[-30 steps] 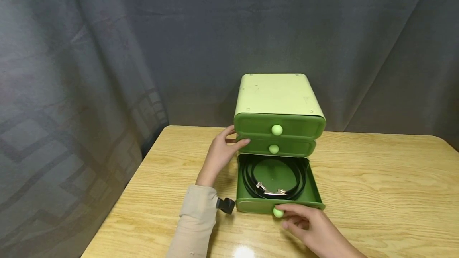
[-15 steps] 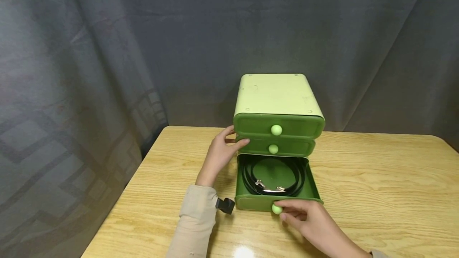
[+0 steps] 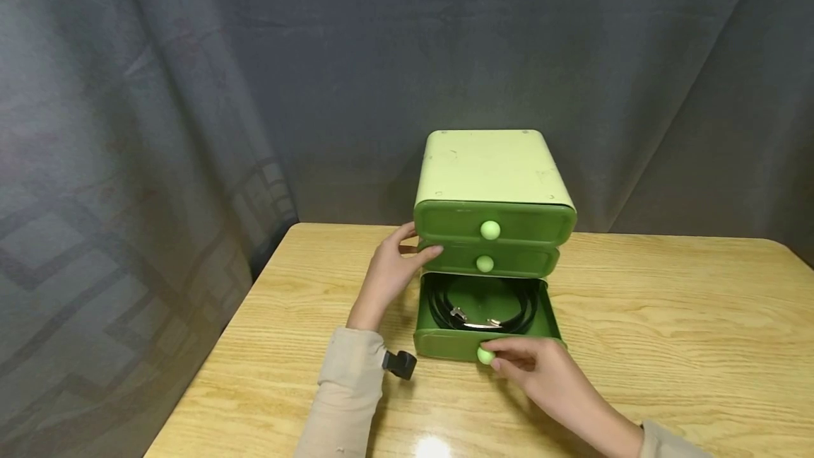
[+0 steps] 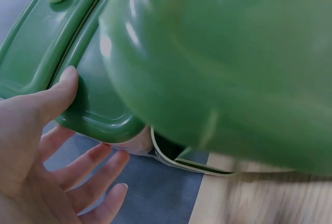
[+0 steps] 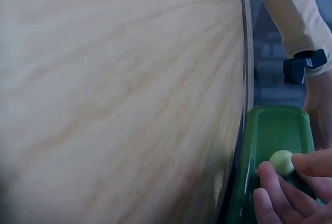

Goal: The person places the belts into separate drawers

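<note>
A small drawer cabinet (image 3: 492,165) with a pale green top and green fronts stands on the table. Its bottom drawer (image 3: 445,345) is pulled partly out and contains a coiled black belt (image 3: 528,313) with a shiny metal buckle. My right hand (image 3: 540,373) pinches the round light-green knob (image 5: 280,163) of that drawer between thumb and fingers. At the cabinet's left side, my left hand (image 3: 391,274) rests its thumb on the edge of the middle drawer (image 4: 98,99). In the left wrist view its other fingers are spread alongside the cabinet's side.
The cabinet stands on a wooden table (image 3: 674,302), below a dark grey curtain (image 3: 356,90) that hangs behind and to the left. The top drawer (image 3: 445,221) is closed. A black device (image 3: 400,365) is strapped at the left wrist.
The bottom drawer has slid further into the cabinet, taking the belt with it. My right hand has moved forward with its knob, while my left hand has stayed in place.
</note>
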Motion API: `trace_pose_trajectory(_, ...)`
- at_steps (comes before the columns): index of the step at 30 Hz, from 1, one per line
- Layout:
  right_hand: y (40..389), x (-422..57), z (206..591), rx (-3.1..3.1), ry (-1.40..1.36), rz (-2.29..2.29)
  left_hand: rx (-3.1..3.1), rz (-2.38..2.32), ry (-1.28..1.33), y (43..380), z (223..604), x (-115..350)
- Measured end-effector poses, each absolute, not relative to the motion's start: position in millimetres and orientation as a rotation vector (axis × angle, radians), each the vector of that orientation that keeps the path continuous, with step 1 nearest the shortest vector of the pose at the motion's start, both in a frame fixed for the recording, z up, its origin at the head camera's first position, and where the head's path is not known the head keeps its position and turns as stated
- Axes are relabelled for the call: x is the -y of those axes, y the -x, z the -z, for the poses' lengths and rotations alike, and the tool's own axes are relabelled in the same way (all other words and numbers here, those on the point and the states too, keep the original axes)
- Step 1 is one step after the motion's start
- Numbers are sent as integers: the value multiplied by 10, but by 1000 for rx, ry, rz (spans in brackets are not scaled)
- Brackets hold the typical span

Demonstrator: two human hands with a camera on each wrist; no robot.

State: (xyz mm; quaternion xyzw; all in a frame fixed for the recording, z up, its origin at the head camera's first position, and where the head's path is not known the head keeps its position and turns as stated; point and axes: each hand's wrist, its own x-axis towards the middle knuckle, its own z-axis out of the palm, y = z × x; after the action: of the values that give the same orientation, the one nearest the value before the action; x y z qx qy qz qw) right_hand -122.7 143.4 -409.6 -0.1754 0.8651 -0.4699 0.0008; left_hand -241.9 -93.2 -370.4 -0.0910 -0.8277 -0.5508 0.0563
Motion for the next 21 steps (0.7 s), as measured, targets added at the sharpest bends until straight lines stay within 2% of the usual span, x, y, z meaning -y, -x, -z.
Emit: trace_pose_trajectory(21,1406,-1427,4072,-2748,507,1431,2510,1672,270,2436,3718,922)
